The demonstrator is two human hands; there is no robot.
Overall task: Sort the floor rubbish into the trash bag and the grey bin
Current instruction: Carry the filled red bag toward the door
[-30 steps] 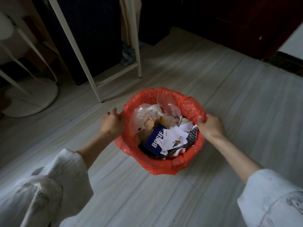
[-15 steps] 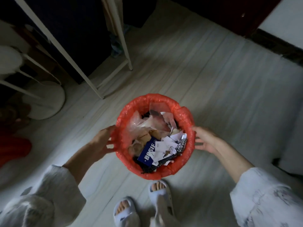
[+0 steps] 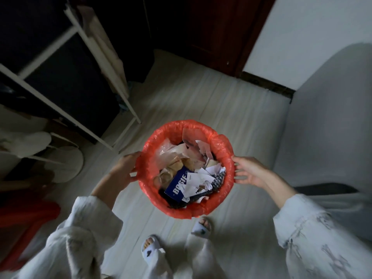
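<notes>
Nearest are two feet in pale slippers on the light floor. Just above them a bin lined with a red trash bag sits between both hands. The left hand has its grip curled on the bag's rim; the right hand has its fingers spread, tips at the rim. Inside lie torn paper and a blue packet. Beyond, a white rack stands.
</notes>
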